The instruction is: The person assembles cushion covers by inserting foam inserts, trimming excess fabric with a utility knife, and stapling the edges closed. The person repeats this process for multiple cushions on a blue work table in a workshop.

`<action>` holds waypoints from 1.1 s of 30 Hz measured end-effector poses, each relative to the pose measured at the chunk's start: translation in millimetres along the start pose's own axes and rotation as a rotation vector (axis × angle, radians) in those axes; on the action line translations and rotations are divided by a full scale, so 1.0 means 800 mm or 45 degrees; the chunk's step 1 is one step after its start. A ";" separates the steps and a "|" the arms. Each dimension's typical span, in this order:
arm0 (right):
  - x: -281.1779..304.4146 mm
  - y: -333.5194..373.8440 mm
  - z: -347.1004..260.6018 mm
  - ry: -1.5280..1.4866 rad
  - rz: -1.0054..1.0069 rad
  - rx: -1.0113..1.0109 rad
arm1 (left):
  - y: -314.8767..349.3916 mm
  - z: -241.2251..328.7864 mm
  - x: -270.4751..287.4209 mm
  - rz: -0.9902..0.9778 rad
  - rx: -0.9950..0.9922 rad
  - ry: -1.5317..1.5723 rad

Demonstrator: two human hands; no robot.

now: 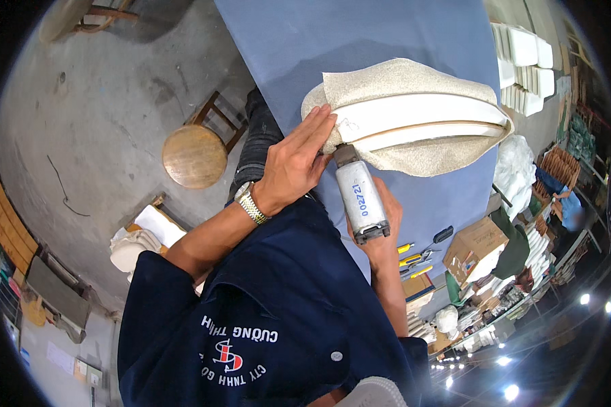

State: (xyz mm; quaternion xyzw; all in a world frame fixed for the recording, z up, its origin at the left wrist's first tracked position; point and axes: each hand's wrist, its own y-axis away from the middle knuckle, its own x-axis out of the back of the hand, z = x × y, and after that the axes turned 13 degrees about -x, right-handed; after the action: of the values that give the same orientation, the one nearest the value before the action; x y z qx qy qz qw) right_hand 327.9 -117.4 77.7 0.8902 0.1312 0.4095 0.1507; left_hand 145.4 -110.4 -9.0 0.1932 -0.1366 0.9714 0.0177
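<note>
Left hand [293, 163] lies flat, fingers open, on beige fabric-covered cushion [407, 115] atop blue surface [360, 41]. Right hand [387, 230] grip closed around grey pneumatic stapler [361, 198].

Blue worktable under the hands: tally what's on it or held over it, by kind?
Beige fabric-covered white foam seat pad: 1
Grey cylindrical pneumatic stapler: 1
Yellow-handled hand tools: 3
Total: 5

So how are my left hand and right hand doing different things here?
The left hand lies open and flat, fingers stretched onto the beige fabric-covered cushion; the right hand is wrapped around the grey pneumatic tool. The left wears a metal wristwatch; the right shows none. Both work at the cushion's edge.
</note>
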 end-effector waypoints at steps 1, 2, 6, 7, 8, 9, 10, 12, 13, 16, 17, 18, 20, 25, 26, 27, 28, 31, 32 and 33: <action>-0.001 0.000 -0.001 0.004 0.014 -0.001 | -0.001 0.001 0.001 -0.023 -0.008 -0.026; 0.000 0.001 0.000 -0.039 -0.011 -0.045 | -0.003 0.002 0.003 -0.047 -0.016 -0.051; 0.001 0.001 0.003 -0.168 -0.060 -0.106 | -0.010 0.012 0.004 -0.066 -0.020 -0.086; 0.000 0.000 0.001 -0.183 -0.052 -0.094 | -0.012 0.010 0.004 -0.066 -0.035 -0.110; -0.002 -0.003 0.000 -0.152 -0.044 -0.060 | -0.013 0.007 0.005 -0.067 -0.052 -0.134; -0.003 -0.009 -0.004 -0.119 -0.025 -0.017 | -0.016 0.003 0.008 -0.071 -0.065 -0.134; -0.003 -0.013 -0.007 -0.087 -0.004 0.025 | -0.019 -0.004 0.013 -0.076 -0.080 -0.135; -0.003 -0.011 -0.015 -0.129 0.059 0.089 | -0.019 -0.005 0.019 -0.088 -0.094 -0.128; -0.004 -0.010 -0.013 -0.120 0.113 0.146 | -0.023 -0.006 0.021 -0.097 -0.106 -0.127; 0.007 0.023 -0.003 -0.166 0.188 0.026 | -0.027 -0.005 0.022 -0.099 -0.143 -0.183; 0.012 0.042 0.017 -0.190 0.191 -0.073 | -0.025 -0.008 0.019 -0.067 -0.167 -0.221; 0.016 0.058 0.039 -0.213 0.194 -0.173 | -0.024 -0.011 0.014 -0.034 -0.192 -0.255; 0.018 0.086 0.088 -0.179 0.341 -0.425 | -0.026 -0.011 0.007 -0.032 -0.177 -0.254; -0.031 0.126 0.246 0.108 0.735 -0.883 | -0.044 -0.010 -0.003 -0.187 -0.243 -0.342; -0.046 0.136 0.281 0.082 0.777 -0.920 | -0.059 -0.002 0.009 -0.268 -0.261 -0.309; -0.065 0.146 0.313 0.047 0.818 -0.967 | -0.081 0.010 0.032 -0.362 -0.281 -0.280; -0.079 0.151 0.329 0.001 0.860 -1.007 | -0.108 0.024 0.058 -0.453 -0.305 -0.264; -0.112 0.172 0.344 -0.024 0.911 -0.902 | -0.197 0.094 0.147 -0.755 -0.513 -0.397; -0.120 0.169 0.350 -0.023 0.907 -0.859 | -0.221 0.122 0.164 -0.821 -0.564 -0.438; -0.117 0.170 0.366 -0.055 0.917 -0.795 | -0.242 0.146 0.177 -0.898 -0.607 -0.472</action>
State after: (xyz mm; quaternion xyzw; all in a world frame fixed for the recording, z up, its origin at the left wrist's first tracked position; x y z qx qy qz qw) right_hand 508.7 -322.9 -117.4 0.7995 -0.3182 0.4368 0.2621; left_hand 74.8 41.6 198.3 0.3889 -0.2831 0.7966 0.3661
